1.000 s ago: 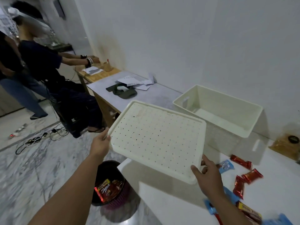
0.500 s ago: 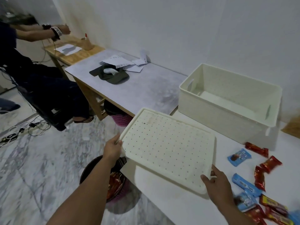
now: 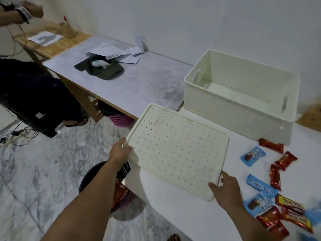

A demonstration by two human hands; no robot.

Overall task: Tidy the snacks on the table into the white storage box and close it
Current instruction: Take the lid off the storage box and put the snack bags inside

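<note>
I hold the white perforated lid [image 3: 177, 150] flat, low over the white table's left end. My left hand [image 3: 120, 151] grips its near-left edge and my right hand [image 3: 225, 189] grips its near-right corner. The white storage box [image 3: 217, 101] stands open at the back right, and nothing shows inside it. Several snacks in red [image 3: 285, 160] and blue [image 3: 252, 155] wrappers lie loose on the white table [image 3: 182, 214] to the right of the lid.
A grey table [image 3: 139, 84] with a dark cap [image 3: 104, 69] and papers adjoins on the left. A black bin [image 3: 97, 180] with wrappers stands on the floor below the lid; a pink basket [image 3: 119, 119] sits under the grey table. A person sits far left.
The lid has come down and toward the white table, lying flatter now. My view has shifted right and down, showing more of the snacks.
</note>
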